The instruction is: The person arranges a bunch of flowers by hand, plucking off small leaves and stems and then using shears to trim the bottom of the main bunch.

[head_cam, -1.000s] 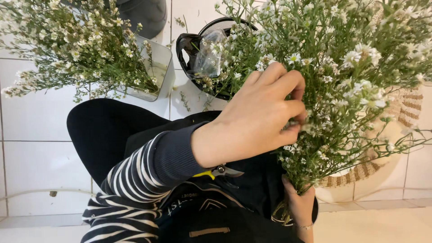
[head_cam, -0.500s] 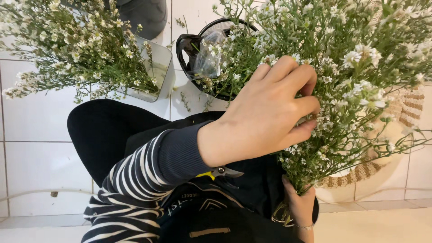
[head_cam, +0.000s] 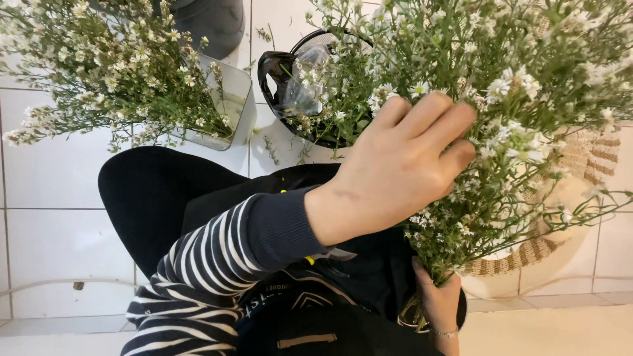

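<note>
The right hand (head_cam: pixel 436 304) grips the stems of a bunch of small white daisy-like flowers (head_cam: pixel 501 112) over the lap; the left hand (head_cam: pixel 402 165) curls into its blooms, apparently mid-sorting, unfinished.

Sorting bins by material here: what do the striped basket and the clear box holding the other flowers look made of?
The basket looks like woven natural fibre, matte, with visible plaited tan and cream bands. The clear box looks like glossy transparent plastic, though glass is possible: its walls are see-through with soft highlights and rounded corners.
</note>
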